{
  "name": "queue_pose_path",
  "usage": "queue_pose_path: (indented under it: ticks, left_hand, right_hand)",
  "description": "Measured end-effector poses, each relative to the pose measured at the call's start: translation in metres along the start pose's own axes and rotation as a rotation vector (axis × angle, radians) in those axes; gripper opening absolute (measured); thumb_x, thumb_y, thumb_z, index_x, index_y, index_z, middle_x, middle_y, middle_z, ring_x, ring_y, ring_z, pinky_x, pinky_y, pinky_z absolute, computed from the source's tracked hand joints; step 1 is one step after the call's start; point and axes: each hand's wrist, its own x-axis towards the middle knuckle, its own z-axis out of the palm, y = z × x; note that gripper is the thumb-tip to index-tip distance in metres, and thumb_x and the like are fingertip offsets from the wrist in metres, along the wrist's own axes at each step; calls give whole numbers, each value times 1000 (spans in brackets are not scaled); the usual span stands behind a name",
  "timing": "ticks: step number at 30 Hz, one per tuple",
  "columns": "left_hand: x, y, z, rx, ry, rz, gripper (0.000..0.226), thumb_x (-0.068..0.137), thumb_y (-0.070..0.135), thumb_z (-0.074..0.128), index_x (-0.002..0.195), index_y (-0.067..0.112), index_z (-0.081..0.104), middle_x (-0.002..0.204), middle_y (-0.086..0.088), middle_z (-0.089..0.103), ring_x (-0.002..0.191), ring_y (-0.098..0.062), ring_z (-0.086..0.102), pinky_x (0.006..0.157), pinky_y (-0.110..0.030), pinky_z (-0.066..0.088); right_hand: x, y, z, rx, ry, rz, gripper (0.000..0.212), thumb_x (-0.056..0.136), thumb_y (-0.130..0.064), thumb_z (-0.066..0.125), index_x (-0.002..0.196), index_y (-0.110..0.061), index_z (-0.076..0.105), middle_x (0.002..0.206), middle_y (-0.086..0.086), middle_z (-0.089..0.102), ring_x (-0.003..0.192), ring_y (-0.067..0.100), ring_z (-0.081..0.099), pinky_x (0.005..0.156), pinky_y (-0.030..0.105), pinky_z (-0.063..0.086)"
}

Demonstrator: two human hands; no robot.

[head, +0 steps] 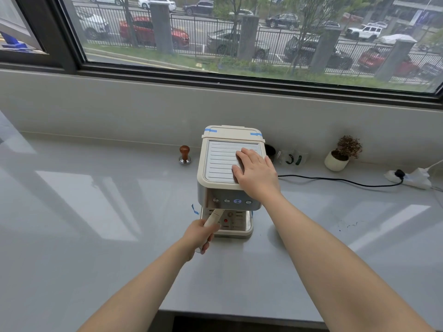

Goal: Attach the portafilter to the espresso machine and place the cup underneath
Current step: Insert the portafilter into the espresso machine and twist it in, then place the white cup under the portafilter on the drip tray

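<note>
A cream and steel espresso machine (223,168) stands on the grey counter below the window. My left hand (199,236) grips the cream handle of the portafilter (214,218), which angles up under the machine's front; its basket end is hidden beneath the control panel. My right hand (255,173) lies flat, fingers spread, on the right side of the machine's ribbed top. A glass cup (293,158) sits on the counter right of the machine, near the wall.
A wood-handled tamper (184,154) stands left of the machine. A black cable (335,180) runs right to a power strip (410,178). A small potted plant (341,154) sits by the wall. The counter's front edge (239,315) is near me.
</note>
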Motion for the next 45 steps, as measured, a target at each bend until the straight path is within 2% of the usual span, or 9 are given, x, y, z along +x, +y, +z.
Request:
queue_pose_path:
  ticks: [8,16,19,24,26,32,38,45]
  left_hand:
    - [-4,-10,43,-246,276,-23,37,83,29,68,59,11,46,49,-2,45,34,-18,35,39,-24,27]
    - [-6,-6,69,-291,405,-89,41,82,36,68,55,10,50,50,-5,48,39,-24,39,44,-26,31]
    - [-4,-6,68,-285,382,-94,38,83,33,67,59,9,50,53,-5,48,40,-23,39,43,-26,31]
    - [-7,-1,56,-265,183,-63,27,91,24,58,71,8,48,57,-5,45,32,-16,36,40,-25,29]
    - [-7,-1,54,-254,154,-67,25,92,25,57,75,8,50,60,-6,46,33,-17,37,41,-26,31]
    - [-9,-1,53,-257,147,-67,23,92,30,57,79,10,53,62,-6,50,37,-18,42,39,-23,34]
    - [-8,0,56,-205,176,-52,26,91,30,53,77,8,50,58,-5,42,35,-18,34,41,-24,29]
    - [-9,2,58,-114,210,-34,25,92,29,50,83,6,54,62,-6,45,35,-17,37,39,-22,32]
  right_hand:
    - [-1,-1,0,7,6,22,53,96,-46,26,147,-31,28,159,-12,24,147,8,15,122,44,6]
    - [-2,-2,0,24,13,37,53,96,-45,26,147,-31,29,159,-12,24,147,8,15,122,45,6]
    - [-2,-2,1,28,11,40,53,96,-45,26,147,-31,28,159,-12,24,147,8,15,122,46,6]
    - [-1,-1,1,26,9,39,53,96,-45,26,147,-31,29,159,-12,24,147,9,15,122,46,6]
    - [0,-1,1,26,2,43,53,96,-45,25,147,-31,29,159,-12,24,147,9,14,122,45,6]
    - [-3,-4,-1,18,0,34,53,96,-44,23,147,-30,28,159,-11,24,148,10,14,122,47,7]
    - [-3,-4,-2,32,5,33,53,96,-44,24,147,-30,28,159,-11,24,148,10,14,121,46,6]
    - [-3,-2,0,47,30,32,52,95,-45,27,145,-30,32,158,-11,27,147,10,17,121,44,8]
